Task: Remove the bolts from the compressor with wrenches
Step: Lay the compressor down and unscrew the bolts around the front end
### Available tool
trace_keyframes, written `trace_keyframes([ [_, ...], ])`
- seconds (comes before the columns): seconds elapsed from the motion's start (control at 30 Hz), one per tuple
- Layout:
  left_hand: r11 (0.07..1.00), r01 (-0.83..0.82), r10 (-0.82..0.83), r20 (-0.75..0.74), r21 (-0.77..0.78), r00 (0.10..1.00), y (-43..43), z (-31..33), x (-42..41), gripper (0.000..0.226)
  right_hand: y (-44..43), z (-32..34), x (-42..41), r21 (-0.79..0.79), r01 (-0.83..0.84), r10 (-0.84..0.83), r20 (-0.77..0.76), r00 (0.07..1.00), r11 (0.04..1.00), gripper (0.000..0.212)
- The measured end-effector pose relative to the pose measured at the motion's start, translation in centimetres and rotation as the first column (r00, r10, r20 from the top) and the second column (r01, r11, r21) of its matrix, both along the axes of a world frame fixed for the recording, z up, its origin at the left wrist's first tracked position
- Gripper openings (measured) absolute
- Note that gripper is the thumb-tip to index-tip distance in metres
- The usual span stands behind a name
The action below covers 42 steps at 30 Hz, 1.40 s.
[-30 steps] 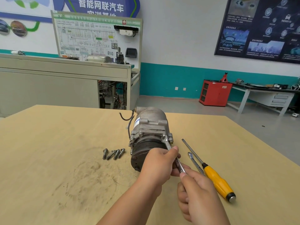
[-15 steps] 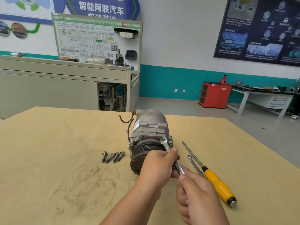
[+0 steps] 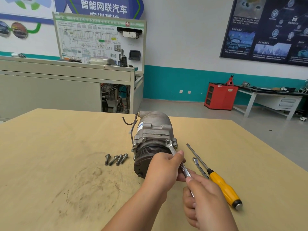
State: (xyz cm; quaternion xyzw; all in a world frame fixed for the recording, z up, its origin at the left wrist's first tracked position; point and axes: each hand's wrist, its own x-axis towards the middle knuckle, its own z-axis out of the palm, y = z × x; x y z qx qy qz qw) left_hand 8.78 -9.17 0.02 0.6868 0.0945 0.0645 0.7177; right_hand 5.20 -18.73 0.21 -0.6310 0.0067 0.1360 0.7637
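Observation:
A grey compressor (image 3: 154, 130) lies on its side on the wooden table (image 3: 50, 147), pulley end toward me. A steel wrench (image 3: 173, 151) has its ring end on a bolt (image 3: 168, 141) at the flange's upper right. My left hand (image 3: 164, 170) grips the pulley end, its thumb pressed on the wrench shaft. The wrench's near end is gripped by my right hand (image 3: 205, 202). Several removed bolts (image 3: 116, 159) lie left of the compressor.
A yellow-handled screwdriver (image 3: 220, 182) and a second wrench (image 3: 199, 167) lie right of the compressor. The table's right edge runs diagonally past them. Beyond the table stand a grey training bench, a red cabinet and a white workbench.
The wrench handle has swung slightly, my right hand with it. The view has shifted a little; the compressor and loose bolts have stayed put.

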Motion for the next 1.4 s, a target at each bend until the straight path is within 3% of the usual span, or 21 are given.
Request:
trace_keyframes([
  [0.17, 1.000, -0.001, 0.001, -0.021, 0.020, 1.000, 0.1, 0.2, 0.2, 0.037, -0.4, 0.0, 0.3, 0.029, -0.037, 0.038, -0.024, 0.999, 0.999, 0.038],
  [0.27, 1.000, 0.007, -0.007, -0.026, 0.009, 1.000, 0.1, 0.3, 0.3, 0.037, -0.6, -0.1, 0.5, 0.206, -0.074, 0.103, -0.132, 0.986, 0.976, 0.050],
  [0.37, 0.999, 0.020, -0.019, -0.037, 0.026, 0.999, 0.2, 0.3, 0.4, 0.037, -0.5, 0.0, 0.7, 0.422, -0.086, 0.191, -0.212, 0.958, 0.902, 0.036],
  [0.53, 0.998, 0.068, -0.068, -0.025, 0.013, 0.997, 0.4, 0.1, 0.4, 0.036, 0.4, 0.3, 0.6, 0.483, -0.124, 0.222, -0.152, 0.963, 0.867, 0.015],
  [0.8, 0.991, 0.097, -0.099, -0.017, -0.093, 0.995, 0.8, -0.2, 0.1, 0.044, 0.6, 0.5, 0.1, 0.279, -0.135, 0.164, -0.083, 0.983, 0.951, 0.021],
  [1.03, 0.978, 0.100, -0.105, -0.021, -0.185, 0.994, 1.0, 0.0, -0.5, 0.049, 1.0, 0.4, 0.1, 0.152, -0.206, 0.211, -0.016, 0.977, 0.967, 0.017],
  [1.23, 0.932, 0.059, -0.090, -0.070, -0.358, 0.993, 1.5, 0.3, -1.3, 0.053, 1.9, -1.4, 1.5, -0.166, -0.125, 0.137, 0.063, 0.989, 0.978, 0.005],
  [1.4, 0.905, -0.030, -0.022, -0.117, -0.424, 0.993, 1.6, 0.5, -1.5, 0.045, 2.2, -2.5, 2.1, -0.354, -0.034, 0.107, 0.188, 0.976, 0.934, 0.010],
])
